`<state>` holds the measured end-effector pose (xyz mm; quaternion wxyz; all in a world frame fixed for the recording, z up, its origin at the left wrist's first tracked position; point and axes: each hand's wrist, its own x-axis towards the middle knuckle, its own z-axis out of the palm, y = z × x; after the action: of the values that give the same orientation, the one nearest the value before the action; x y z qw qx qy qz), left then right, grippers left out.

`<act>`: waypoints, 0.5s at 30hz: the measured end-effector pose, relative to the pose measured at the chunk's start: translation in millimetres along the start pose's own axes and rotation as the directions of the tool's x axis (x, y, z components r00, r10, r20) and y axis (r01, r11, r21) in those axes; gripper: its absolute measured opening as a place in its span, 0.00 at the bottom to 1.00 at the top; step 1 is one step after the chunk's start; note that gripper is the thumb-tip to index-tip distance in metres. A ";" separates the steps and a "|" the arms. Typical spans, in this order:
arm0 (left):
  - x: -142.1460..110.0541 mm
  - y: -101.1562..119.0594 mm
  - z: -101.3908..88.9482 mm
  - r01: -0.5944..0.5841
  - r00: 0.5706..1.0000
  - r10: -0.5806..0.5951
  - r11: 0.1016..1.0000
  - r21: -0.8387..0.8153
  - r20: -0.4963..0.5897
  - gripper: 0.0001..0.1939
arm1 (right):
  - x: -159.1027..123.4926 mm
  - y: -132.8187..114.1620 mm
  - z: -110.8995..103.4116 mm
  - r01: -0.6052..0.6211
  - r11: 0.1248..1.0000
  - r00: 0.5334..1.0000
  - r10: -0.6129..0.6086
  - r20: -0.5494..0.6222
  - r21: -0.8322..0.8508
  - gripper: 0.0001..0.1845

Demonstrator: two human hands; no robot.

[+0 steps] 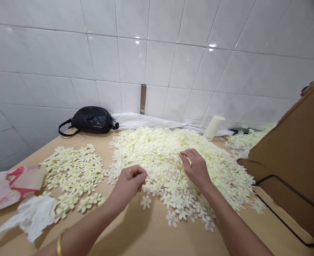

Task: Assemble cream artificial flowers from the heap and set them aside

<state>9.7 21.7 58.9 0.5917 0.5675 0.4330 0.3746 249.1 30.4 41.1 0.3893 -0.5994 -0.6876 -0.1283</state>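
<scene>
Bare forearms (93,222) nearest, coming in from the bottom edge, gold bracelet (59,244) on the left one. Big flower pile (157,149) lies straight ahead of both hands on the table (173,243), spread wider side to side than front to back. Single flowers are roundish, five-petal, pale yellow-white; no real long axis. Right hand (196,169) is deeper in, over the middle-right of the pile; left hand (130,185) sits at the near-left edge, so the right is closer to the bulk. Loose flower (145,202) on bare table just off the pile's near edge, closer to the left hand.

Left hand: fingers curled in, thumb up against the forefinger, practically closed. Pale petals behind the tips, can't tell if one is pinched. Right hand: half curled, small gap between thumb and forefinger, tips pointing left; nothing clearly held, contact with the flowers unclear.

Second, smaller flower patch (71,170) left of the left hand, thinner layer, strip of table between it and the pile. Tissue packet (18,185) and crumpled tissue (36,215) beside that patch. Black bag (91,120) behind; white roll (214,128) behind the pile; cardboard box (292,153) far right.
</scene>
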 end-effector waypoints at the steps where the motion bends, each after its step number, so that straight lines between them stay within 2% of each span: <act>1: 9.4 5.5 1.3 -0.030 1.000 0.030 0.999 0.016 -0.004 0.08 | -2.5 -2.8 -1.0 0.001 1.000 1.000 -0.001 -0.006 0.013 0.08; 5: 58.5 19.5 7.5 -0.137 0.990 0.139 0.986 0.091 -0.011 0.06 | -17.4 -12.5 0.1 0.033 0.998 0.999 -0.033 0.003 0.046 0.08; 9: 101.4 20.4 10.1 -0.167 0.978 0.186 0.970 0.180 -0.097 0.03 | -32.3 -17.4 2.9 0.068 0.996 0.997 -0.070 0.018 0.054 0.08; 12: 109.0 15.4 5.3 -0.223 0.949 0.268 0.942 0.249 -0.165 0.02 | -39.3 -22.1 0.2 0.074 0.995 0.997 -0.076 0.024 0.062 0.07; 15: 90.2 7.4 -4.2 -0.261 0.930 0.323 0.917 0.302 -0.175 0.04 | -44.6 -32.6 -6.1 0.083 0.991 0.995 -0.088 0.040 0.105 0.07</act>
<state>37.2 108.0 58.5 0.3928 0.6570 0.4534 0.4566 220.3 -14.0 23.8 0.3983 -0.5512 -0.7269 -0.0957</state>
